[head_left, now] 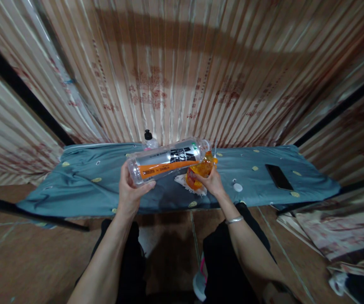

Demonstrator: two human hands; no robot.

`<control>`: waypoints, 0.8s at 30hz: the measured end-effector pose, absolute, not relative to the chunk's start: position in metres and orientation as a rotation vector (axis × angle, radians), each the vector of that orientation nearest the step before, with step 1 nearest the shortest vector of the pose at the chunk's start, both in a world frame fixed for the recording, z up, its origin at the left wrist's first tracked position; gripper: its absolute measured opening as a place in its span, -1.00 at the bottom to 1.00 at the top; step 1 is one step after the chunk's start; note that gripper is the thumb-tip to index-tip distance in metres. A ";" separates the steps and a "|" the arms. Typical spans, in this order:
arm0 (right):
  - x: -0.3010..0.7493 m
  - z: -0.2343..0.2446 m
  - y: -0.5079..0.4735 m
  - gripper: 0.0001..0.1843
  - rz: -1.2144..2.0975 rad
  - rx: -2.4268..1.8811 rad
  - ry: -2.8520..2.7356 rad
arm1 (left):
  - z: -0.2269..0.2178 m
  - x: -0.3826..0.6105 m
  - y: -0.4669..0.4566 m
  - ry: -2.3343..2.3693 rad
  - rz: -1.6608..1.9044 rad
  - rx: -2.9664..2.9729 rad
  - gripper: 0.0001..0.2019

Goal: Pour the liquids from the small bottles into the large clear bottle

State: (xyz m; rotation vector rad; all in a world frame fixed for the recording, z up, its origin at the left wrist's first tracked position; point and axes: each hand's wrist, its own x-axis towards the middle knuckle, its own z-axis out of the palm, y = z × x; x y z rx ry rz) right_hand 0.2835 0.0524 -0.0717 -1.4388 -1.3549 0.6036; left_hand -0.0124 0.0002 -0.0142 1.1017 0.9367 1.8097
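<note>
Left hand [129, 192]: I see fingers gripping the base of a clear plastic cylindrical bottle with silver-and-orange label [165, 162] | long axis runs rightward from them — neck nearer right hand [214, 181] | its fingers grip a translucent orange bottle [202, 169] beside that neck — contact unclear

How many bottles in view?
3: clear plastic bottle with orange label in left hand; orange plastic bottle in right hand; black-capped clear bottle behind. Others may be hidden.

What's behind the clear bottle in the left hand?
Behind the clear bottle, another bottle shows its black cap and upper part. Its lower part and base are covered, so what it rests on cannot be seen.
</note>
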 end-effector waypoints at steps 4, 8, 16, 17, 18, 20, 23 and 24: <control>0.283 -0.071 0.052 -0.15 0.603 -1.431 -1.361 | -0.012 -0.011 -0.001 0.935 1.809 1.098 -0.03; 0.283 -0.072 0.053 -0.15 0.598 -1.418 -1.367 | -0.012 -0.011 -0.001 0.944 1.811 1.105 -0.01; 0.284 -0.070 0.052 -0.14 0.604 -1.430 -1.361 | -0.014 -0.011 0.000 0.941 1.819 1.112 -0.02; 0.284 -0.070 0.052 -0.14 0.604 -1.434 -1.361 | -0.013 -0.010 0.000 0.939 1.817 1.112 -0.03; 0.284 -0.070 0.052 -0.13 0.603 -1.441 -1.361 | -0.013 -0.010 -0.001 0.938 1.815 1.110 -0.04; 0.284 -0.070 0.052 -0.12 0.602 -1.455 -1.361 | -0.013 -0.010 -0.001 0.937 1.812 1.106 -0.05; 0.284 -0.071 0.053 -0.11 0.608 -1.448 -1.366 | -0.013 -0.011 -0.001 0.927 1.805 1.099 -0.06; 0.284 -0.070 0.052 -0.11 0.611 -1.441 -1.366 | -0.013 -0.012 -0.001 0.925 1.804 1.100 -0.06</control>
